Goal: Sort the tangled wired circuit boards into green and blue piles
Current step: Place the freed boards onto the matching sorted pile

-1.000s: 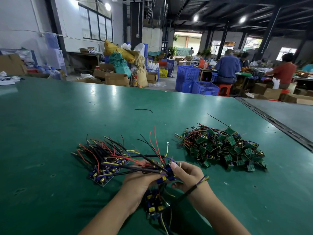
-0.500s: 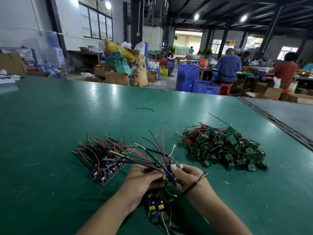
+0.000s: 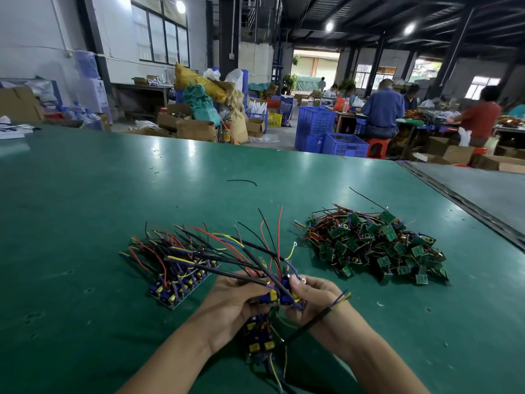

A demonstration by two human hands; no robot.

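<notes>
Boards [image 3: 279, 298], blue and tangled, are pinched in the curled fingers [image 3: 314, 282] of the left hand [image 3: 235, 300] and right hand [image 3: 321, 300], just right of the blue pile [image 3: 181, 282], wires slanting toward it. The left hand is judged nearer; the green pile [image 3: 375, 248] lies farther right.

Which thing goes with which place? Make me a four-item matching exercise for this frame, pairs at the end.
Things
1. green pile
2. blue pile
3. loose wire
4. blue bundle

Places
A. gripped by left hand and right hand
B. on the table, left of the hands
C. alone, beyond both piles
D. on the table, right of the hands

Pairs: 1-D, 2-B, 3-C, 4-A
</notes>
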